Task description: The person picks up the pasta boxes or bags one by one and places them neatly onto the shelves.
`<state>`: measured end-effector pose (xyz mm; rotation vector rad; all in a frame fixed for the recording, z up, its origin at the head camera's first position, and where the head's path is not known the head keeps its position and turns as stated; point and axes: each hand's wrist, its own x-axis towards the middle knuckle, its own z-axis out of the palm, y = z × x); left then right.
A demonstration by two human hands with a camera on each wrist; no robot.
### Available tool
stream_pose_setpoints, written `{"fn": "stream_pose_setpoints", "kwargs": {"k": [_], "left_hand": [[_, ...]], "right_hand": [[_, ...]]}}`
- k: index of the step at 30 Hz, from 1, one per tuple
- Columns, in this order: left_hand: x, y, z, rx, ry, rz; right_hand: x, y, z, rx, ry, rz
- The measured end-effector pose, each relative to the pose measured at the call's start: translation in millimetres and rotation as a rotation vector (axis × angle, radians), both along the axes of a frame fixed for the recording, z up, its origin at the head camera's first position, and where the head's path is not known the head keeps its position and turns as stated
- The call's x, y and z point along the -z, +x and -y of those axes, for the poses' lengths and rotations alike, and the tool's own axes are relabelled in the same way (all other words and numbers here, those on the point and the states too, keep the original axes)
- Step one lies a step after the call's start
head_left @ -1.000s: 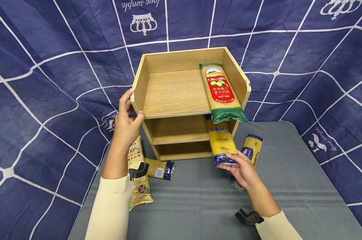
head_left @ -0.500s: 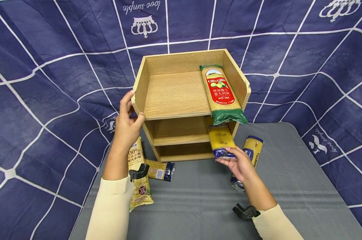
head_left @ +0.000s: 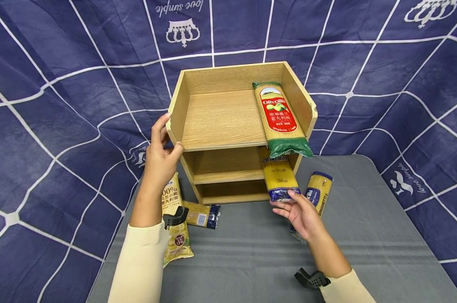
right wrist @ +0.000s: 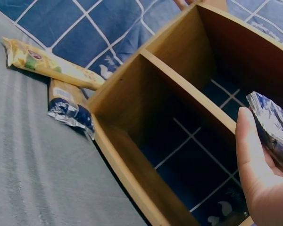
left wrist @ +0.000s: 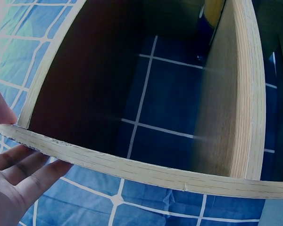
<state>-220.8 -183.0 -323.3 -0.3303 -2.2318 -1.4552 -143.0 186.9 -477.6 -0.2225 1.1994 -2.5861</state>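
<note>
A: Left side?
B: Left hand (head_left: 158,153) grips the wooden shelf (head_left: 222,118) by its left edge, thumb and fingers on opposite faces.
A: Ankara pack (head_left: 280,174)?
B: Middle tier, right side, near end poking out front (right below the Olivoila pack (head_left: 279,111)). Probably light, stiff lengthwise, slick film; strands could snap if bent.
A: Right hand (head_left: 305,216)?
B: Holds the pack's blue near end. I'd take the filled part just behind the crinkled tip, supported underneath.
</note>
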Motion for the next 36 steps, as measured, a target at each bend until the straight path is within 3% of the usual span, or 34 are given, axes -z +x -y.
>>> {"fn": "stream_pose_setpoints", "kwargs": {"k": [5,14,23,36], "left_hand": [[0.0,-0.2,0.5,-0.006,-0.004,0.0],[-0.8,-0.3,0.2,0.014,0.011,0.004],[-1.7,1.5,0.4,-0.003,-0.005,0.004],[0.0,-0.2,0.9,0.006,-0.001,0.012]], "right_hand": [[2.3,4.6,5.9,0.003,0.049,-0.047],[-5.0,0.3,14.1,0.126,0.121,0.046],[-7.3,-15.8,18.0,0.163,0.144,0.084],[-8.1,-39.5,22.0,0.185,0.32,0.175]]}}
